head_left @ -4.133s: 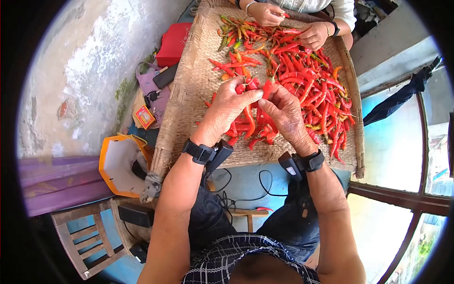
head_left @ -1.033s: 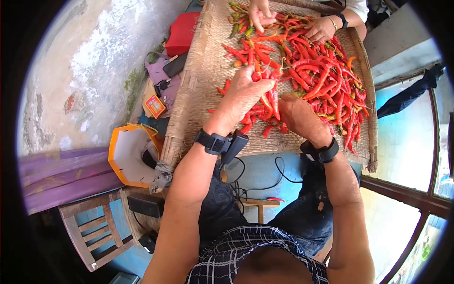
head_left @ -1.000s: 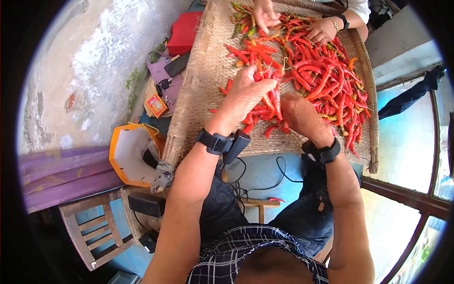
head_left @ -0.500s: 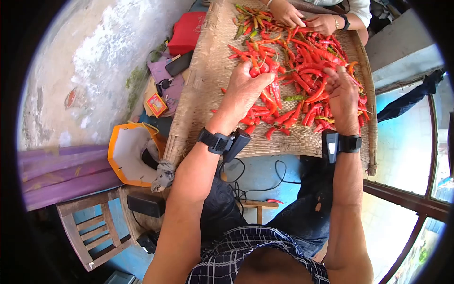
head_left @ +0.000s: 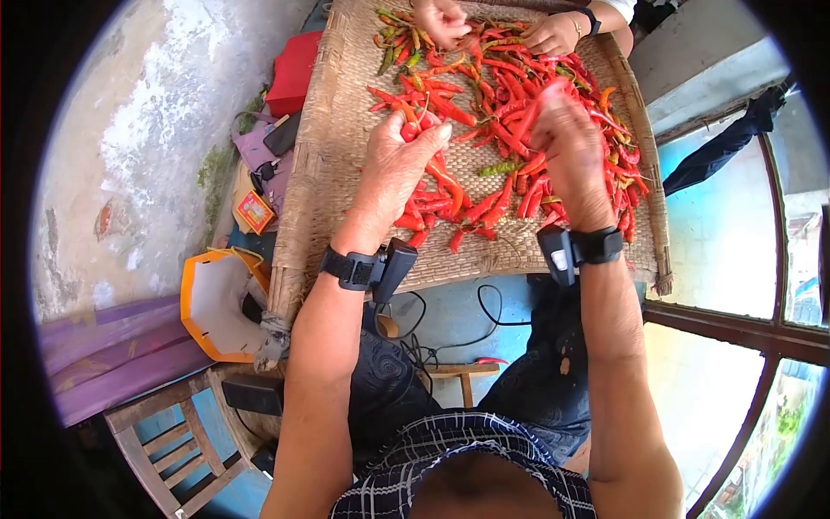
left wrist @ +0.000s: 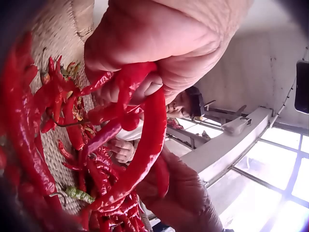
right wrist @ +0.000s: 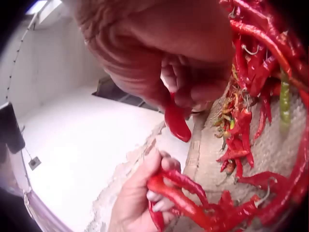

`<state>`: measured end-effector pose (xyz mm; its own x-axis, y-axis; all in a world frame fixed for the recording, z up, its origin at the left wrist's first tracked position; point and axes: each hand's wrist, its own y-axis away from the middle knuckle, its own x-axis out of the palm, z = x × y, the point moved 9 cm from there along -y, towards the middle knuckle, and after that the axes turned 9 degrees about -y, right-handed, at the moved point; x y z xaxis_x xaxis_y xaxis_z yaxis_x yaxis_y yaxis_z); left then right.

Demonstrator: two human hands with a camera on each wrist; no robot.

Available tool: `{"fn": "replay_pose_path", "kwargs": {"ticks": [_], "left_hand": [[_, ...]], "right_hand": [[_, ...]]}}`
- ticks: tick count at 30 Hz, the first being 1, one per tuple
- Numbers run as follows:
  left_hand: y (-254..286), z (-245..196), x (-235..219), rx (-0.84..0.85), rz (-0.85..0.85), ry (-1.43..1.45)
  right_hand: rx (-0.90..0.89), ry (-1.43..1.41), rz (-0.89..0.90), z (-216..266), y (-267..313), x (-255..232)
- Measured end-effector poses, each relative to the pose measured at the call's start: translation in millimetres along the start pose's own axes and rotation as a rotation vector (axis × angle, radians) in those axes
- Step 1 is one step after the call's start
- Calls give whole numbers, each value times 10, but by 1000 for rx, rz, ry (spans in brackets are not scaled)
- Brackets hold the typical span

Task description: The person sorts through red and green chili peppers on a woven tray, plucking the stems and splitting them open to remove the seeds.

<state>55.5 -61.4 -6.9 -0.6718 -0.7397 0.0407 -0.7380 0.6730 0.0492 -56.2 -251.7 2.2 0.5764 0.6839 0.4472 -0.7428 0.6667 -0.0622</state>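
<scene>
A woven bamboo tray [head_left: 346,186] carried a broad heap of red chillies [head_left: 553,130], thickest from its centre out toward 2 o'clock, with a smaller sorted pile [head_left: 450,212] near the 6 o'clock edge. Across the tray at 12 o'clock, a second person's hands [head_left: 493,26] worked the far rim.

The wearer's left hand [head_left: 393,169], at about 10 o'clock of the sorted pile, had its fingers curled round a bunch of chillies [left wrist: 128,121], their long bodies hanging free below the fist in the left wrist view. The right hand [head_left: 566,147], raised over the heap at roughly 2 o'clock, pinched a single red chilli [right wrist: 176,121] between thumb and fingertips.

The pods looked light, glossy and pliant, likely to bend rather than snap but easily bruised or split by a hard squeeze; the stalk end appeared the surest place to take hold. A lone green chilli [head_left: 503,168] lay between the two hands.
</scene>
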Motion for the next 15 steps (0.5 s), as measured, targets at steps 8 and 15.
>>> {"fn": "replay_pose_path", "kwargs": {"ticks": [8, 15], "left_hand": [[1, -47, -70, 9, -49, -19], [64, -83, -200, -124, -141, -18]], "right_hand": [[-259, 834, 255, -125, 223, 256], [-371, 1676, 477, -511, 354, 419]]}}
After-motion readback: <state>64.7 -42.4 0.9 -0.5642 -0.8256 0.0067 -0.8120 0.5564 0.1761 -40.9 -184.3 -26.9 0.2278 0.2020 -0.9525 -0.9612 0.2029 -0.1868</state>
